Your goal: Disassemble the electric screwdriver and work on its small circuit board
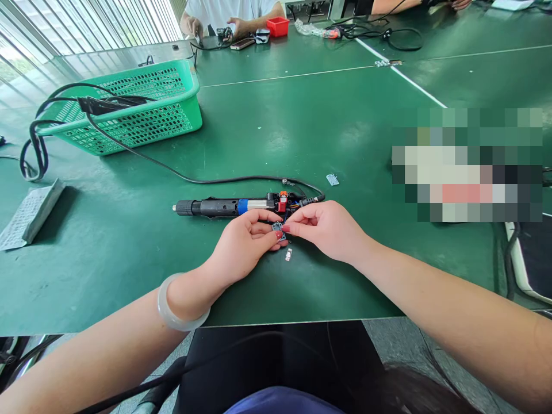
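Note:
My left hand (244, 244) holds a small grey-blue plate with cut-outs (278, 229) between thumb and fingers, low over the table. At the plate's right edge, my right hand (330, 230) has thumb and forefinger pinched together; what is between them is too small to make out. Just beyond both hands lies what looks like an electric screwdriver (215, 207), black with a blue ring, its right end uncovered to show wires and a red-orange part (282, 201). A tiny whitish metal piece (288, 254) rests nearer to me. Farther off lies a similar grey plate (332, 179).
A green plastic basket (190, 118) with black cables stands at the back left. From it a black cord (207, 180) runs to the tool. A wrapped grey block (32, 214) lies far left. Across the green table (276, 132), a person works beside a red box (278, 26).

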### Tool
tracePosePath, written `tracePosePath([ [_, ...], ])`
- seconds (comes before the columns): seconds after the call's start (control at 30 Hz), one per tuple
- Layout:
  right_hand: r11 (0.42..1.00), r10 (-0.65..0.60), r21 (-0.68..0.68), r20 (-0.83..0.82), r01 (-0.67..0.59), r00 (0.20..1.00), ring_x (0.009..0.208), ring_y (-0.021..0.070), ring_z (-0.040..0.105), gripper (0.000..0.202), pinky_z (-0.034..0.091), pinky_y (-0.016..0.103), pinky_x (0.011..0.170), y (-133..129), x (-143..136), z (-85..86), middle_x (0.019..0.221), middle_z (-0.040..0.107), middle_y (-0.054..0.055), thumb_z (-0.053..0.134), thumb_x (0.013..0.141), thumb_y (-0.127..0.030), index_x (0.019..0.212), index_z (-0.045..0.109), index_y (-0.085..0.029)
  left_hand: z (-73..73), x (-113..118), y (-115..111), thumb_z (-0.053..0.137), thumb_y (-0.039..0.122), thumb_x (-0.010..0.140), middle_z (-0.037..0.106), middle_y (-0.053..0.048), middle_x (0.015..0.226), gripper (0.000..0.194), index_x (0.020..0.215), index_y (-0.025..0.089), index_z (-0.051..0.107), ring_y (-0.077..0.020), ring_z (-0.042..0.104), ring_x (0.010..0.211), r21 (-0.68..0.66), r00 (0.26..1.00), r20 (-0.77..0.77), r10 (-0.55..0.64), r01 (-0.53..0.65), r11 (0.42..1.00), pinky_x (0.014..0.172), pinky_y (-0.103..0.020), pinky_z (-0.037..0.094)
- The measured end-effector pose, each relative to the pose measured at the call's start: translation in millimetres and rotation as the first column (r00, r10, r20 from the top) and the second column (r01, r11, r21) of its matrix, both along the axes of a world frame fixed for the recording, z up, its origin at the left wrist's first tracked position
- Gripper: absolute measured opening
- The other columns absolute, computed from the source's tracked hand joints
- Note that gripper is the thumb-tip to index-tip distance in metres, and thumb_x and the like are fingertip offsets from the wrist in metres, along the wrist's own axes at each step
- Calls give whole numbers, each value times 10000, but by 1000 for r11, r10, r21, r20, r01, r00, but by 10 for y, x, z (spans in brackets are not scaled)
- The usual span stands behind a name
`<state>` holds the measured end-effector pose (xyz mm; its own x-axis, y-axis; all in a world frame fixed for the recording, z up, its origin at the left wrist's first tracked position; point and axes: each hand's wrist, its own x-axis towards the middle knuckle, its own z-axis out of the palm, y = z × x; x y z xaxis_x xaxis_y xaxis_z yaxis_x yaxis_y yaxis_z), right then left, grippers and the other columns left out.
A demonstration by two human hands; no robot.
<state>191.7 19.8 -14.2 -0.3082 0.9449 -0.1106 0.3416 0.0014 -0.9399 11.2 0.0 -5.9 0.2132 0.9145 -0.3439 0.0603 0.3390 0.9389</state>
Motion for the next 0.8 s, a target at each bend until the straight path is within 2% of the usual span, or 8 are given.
tracePosePath([
  [0.37,999,18,28,72,-20,997,668,156,668,132,503,276,641,-5,-4,1,716,739,13,674,776,-298,766,747,-188,17,2,9,700,107,801,726,-3,697,185,949,145,598,-114,723,704,-21,1000,-18,-1,1,1000,711,-195,561],
  [0.67,992,16,125,91,-28,996,654,162,663,149,502,292,630,-7,27,-11,730,742,16,644,798,-293,797,765,-208,46,27,20,769,197,751,737,-24,752,291,945,151,557,-148,723,757,-38,999,33,-15,16,999,721,-254,567],
  [0.8,982,20,185,122,-42,992,635,140,633,164,468,274,604,8,48,-15,753,740,11,632,817,-302,809,770,-216,32,26,36,749,154,752,718,-2,740,252,907,154,550,-118,700,729,-27,999,35,-41,42,999,692,-227,551],
])
